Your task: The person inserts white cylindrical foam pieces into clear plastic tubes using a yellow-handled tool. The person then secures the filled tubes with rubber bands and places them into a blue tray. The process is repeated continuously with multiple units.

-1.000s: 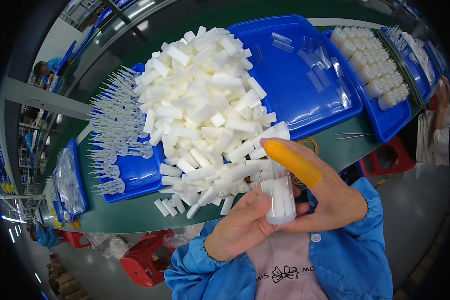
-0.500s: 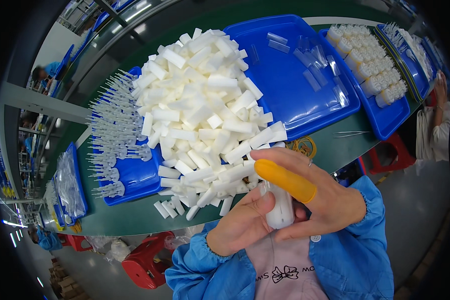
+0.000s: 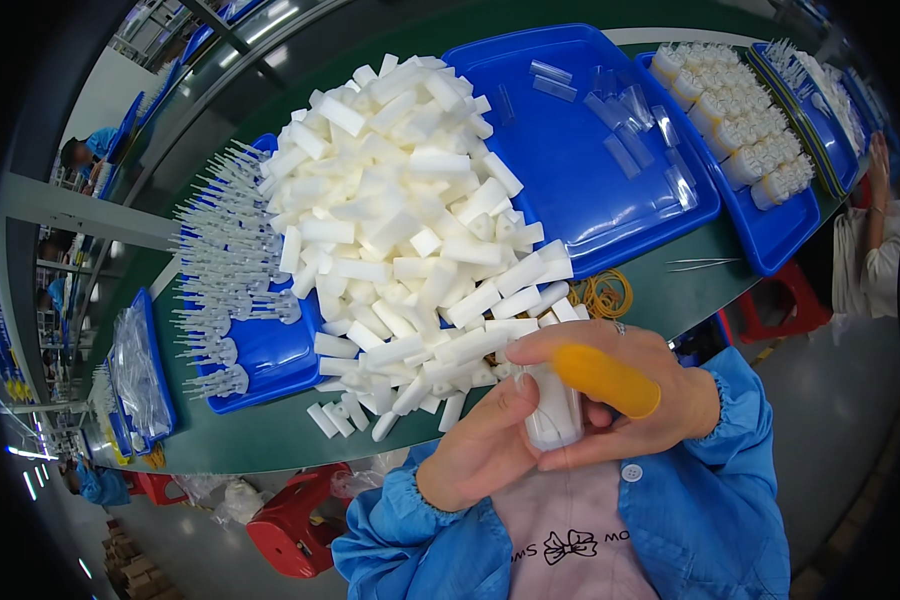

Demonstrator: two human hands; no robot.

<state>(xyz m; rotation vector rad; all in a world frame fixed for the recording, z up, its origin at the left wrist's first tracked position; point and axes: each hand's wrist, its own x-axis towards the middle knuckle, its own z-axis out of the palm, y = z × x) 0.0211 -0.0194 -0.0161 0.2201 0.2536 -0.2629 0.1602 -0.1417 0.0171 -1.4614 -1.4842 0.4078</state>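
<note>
Above my lap, both hands are around a short clear plastic tube [image 3: 560,408] with white material inside. My left hand [image 3: 480,440] grips its left side, the thumb along the wall. From the other side my right hand [image 3: 670,405] closes on the tube, thumb low and fingers over the top. A yellow finger cot [image 3: 610,380] covers one right finger and hides part of the tube's upper end. Just beyond my hands rises a large pile of white foam cylinders [image 3: 400,220], several with a hole in the end.
Left of the pile, a blue tray [image 3: 275,362] holds many thin-stemmed translucent plastic parts [image 3: 230,270]. Clear tubes [image 3: 622,155] lie in a blue tray [image 3: 550,150] at the far right, beside bundled white parts [image 3: 740,120]. Rubber bands [image 3: 602,295] and tweezers [image 3: 705,264] rest nearby. Another person's arm [image 3: 878,185] shows far right.
My right hand has shifted slightly down and right, its covered finger lifting off the tube's side. More of the tube shows. Both hands still hold it.
</note>
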